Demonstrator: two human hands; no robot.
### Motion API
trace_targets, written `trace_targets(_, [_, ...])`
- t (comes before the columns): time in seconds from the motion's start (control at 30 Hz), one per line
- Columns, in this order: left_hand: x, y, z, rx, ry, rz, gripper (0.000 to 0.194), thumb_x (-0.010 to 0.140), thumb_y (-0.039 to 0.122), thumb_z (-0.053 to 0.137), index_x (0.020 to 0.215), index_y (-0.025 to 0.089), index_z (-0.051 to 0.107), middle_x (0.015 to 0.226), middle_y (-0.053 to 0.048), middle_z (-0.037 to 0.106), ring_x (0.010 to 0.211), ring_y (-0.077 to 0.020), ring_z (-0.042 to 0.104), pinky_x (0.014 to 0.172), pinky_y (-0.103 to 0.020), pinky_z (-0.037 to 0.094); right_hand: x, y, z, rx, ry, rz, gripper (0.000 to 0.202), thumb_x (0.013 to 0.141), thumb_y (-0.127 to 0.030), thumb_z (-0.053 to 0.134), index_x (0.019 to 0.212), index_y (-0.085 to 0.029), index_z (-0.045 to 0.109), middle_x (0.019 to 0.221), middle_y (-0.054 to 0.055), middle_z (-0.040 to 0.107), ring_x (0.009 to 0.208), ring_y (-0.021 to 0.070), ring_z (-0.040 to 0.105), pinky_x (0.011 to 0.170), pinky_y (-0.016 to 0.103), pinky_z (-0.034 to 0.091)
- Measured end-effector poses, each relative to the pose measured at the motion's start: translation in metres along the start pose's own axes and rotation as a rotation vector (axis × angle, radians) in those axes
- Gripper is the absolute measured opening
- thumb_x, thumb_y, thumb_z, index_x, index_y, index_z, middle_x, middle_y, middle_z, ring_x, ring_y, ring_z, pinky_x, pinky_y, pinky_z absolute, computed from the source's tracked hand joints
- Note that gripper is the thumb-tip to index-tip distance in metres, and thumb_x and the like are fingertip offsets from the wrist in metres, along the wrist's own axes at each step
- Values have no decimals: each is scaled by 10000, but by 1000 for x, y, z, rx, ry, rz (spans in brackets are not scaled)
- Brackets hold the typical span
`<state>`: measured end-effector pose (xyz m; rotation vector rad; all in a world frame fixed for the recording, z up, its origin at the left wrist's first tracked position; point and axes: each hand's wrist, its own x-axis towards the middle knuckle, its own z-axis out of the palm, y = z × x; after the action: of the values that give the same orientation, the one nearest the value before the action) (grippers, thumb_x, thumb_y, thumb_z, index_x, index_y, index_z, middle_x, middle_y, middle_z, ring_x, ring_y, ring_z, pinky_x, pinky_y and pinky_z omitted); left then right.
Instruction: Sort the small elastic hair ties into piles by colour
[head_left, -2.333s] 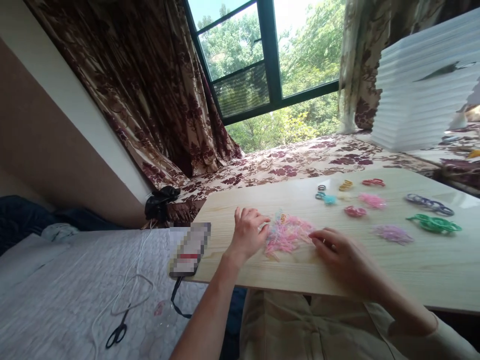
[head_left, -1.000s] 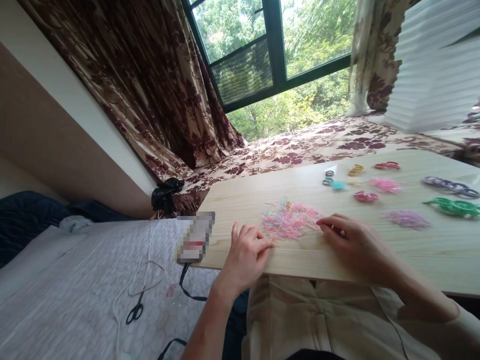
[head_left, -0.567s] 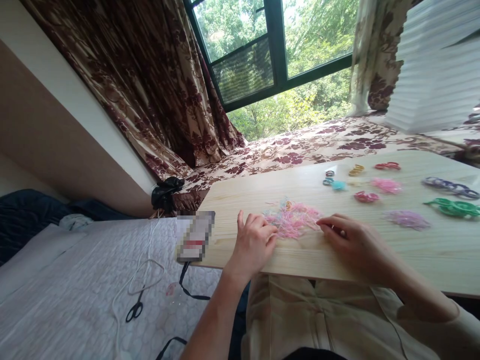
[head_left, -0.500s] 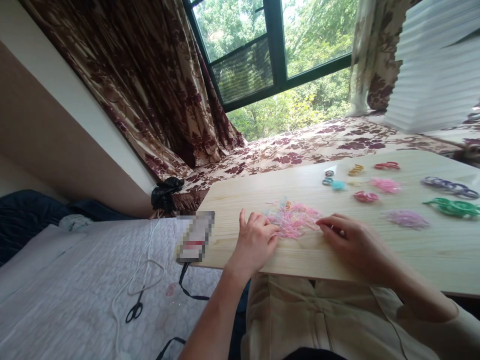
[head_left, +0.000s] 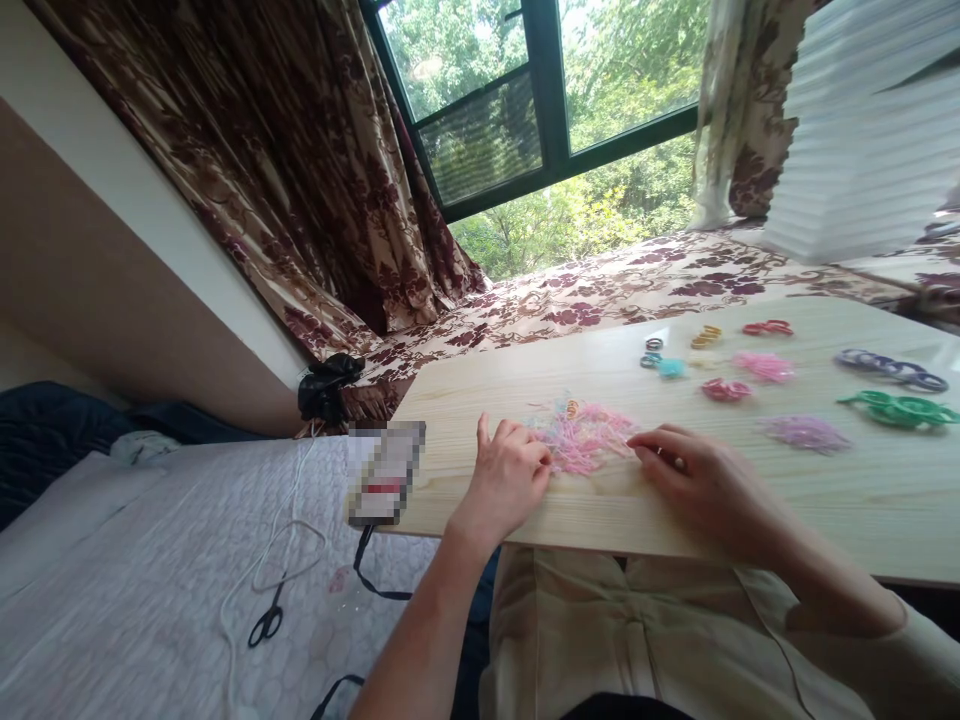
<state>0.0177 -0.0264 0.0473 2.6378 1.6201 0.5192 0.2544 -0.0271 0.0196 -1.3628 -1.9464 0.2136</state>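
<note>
A loose pile of small, thin rubber bands (head_left: 592,438), mostly pink with some pale blue and yellow, lies on the light wooden board (head_left: 465,390). A yellow-orange ring (head_left: 572,409) sits at its far side. At the pile's left edge is my left hand (head_left: 512,470), fingers curled down and one finger raised; anything in its fingertips is too small to make out. My right hand (head_left: 686,470) rests at the right edge, thumb and index finger pinched together. Whether a band is between them I cannot tell.
Sorted pink bands (head_left: 763,367), lilac bands (head_left: 808,433), turquoise bands (head_left: 670,369), green hair ties (head_left: 896,408) and purple hair ties (head_left: 892,368) lie on the right. A blurred-out phone-like object (head_left: 388,475) is at the board's left edge; scissors (head_left: 267,622) lie on the bed.
The view has shifted slightly. Both hands stay at the pile's edges, with only small finger movements; the left fingertips have drawn back a little from the bands.
</note>
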Motion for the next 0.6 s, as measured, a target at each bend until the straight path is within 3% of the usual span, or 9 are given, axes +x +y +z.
trace_targets(0.37, [-2,0,0,-31,41,-19,133,889,163,584,815,223,678,938,-27,696,1076,-214,571,1191,-611,177,0,-2,0,-4,-5,1,333,895,-350,430,859,-219,734,887,62,747,743,201,700,623,293,478])
trace_targets(0.6, [-1,0,-1,-52,-8,-19,135,880,172,604,830,241,709,943,-34,704,1092,-228,566,1189,-626,154,0,-2,-1,-7,-7,-3,322,894,-342,436,860,-226,734,874,56,746,722,197,699,612,289,475])
